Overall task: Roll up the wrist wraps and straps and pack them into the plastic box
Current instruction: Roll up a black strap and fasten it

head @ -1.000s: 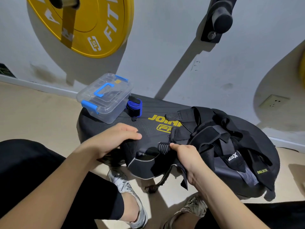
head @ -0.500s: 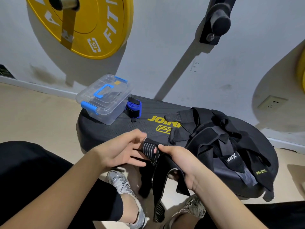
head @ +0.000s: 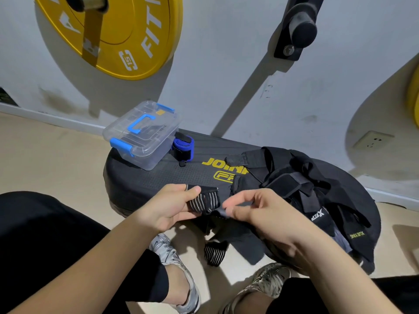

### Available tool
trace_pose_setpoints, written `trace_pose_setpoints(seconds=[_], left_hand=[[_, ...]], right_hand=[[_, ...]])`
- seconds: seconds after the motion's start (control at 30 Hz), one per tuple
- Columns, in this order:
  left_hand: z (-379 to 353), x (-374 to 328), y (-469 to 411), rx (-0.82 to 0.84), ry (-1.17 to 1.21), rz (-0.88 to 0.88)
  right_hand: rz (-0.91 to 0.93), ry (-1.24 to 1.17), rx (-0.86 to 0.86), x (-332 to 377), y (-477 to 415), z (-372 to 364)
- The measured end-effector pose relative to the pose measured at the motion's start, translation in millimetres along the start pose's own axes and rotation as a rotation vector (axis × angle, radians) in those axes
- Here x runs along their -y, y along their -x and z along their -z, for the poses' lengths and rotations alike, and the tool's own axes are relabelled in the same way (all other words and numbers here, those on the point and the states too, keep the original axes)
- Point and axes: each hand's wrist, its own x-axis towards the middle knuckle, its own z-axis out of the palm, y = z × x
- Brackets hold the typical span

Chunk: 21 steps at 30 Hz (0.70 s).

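Note:
My left hand (head: 172, 206) pinches the striped end of a black wrist wrap (head: 204, 201) just in front of the black bench pad (head: 158, 175). My right hand (head: 256, 209) holds the same wrap right beside it, fingers curled on the fabric. The rest of the wrap hangs down toward the floor, its striped tail (head: 214, 251) dangling. A closed clear plastic box (head: 141, 134) with blue latches stands on the pad's far left. A rolled blue wrap (head: 183, 148) sits beside the box. A heap of black straps (head: 301, 186) lies on the pad's right side.
A yellow weight plate (head: 127, 35) hangs on the grey wall above the box, and a black wall peg (head: 299, 28) sticks out to its right. A wall socket (head: 371, 140) is low on the right. My knees and shoes (head: 174, 264) are below the pad.
The wrap's striped end has been lifted and turned over between both hands. My right hand has shifted right along the wrap, and the hanging tail has swung lower.

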Motion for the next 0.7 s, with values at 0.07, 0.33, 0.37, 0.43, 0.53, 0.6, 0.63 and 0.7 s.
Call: trace_pose_setpoints(seconds=[0.07, 0.33, 0.37, 0.43, 0.53, 0.6, 0.63, 0.7], left_hand=[[-0.1, -0.8, 2.0, 0.012, 0.002, 0.002], [-1.3, 4.5, -3.5, -0.129, 0.15, -0.114], [-2.5, 5.4, -4.2, -0.143, 0.153, -0.127], [-6.0, 6.9, -3.4, -0.136, 0.139, -0.157], [-14.1, 5.8, 0.3, -0.087, 0.093, -0.205], [-20.5, 4.1, 2.6, -0.034, 0.108, -0.222], [-24.1, 3.3, 4.6, 0.0, 0.129, -0.226], [-29.7, 2.5, 8.8, 0.047, 0.135, -0.24]], right_hand=[[-0.009, -0.215, 0.14, 4.4, -0.3, 4.1], [0.287, 0.038, -0.266, -2.7, -7.5, -1.7], [0.346, 0.184, -0.376, -4.7, -10.0, -2.6], [0.456, 0.395, -0.603, -5.9, -13.9, -4.9], [0.555, 0.44, -0.698, -9.2, -20.3, -11.8], [0.6, 0.353, -0.65, -13.5, -25.7, -16.4], [0.598, 0.3, -0.619, -16.6, -28.6, -18.3], [0.539, 0.219, -0.55, -21.7, -33.7, -22.7]])
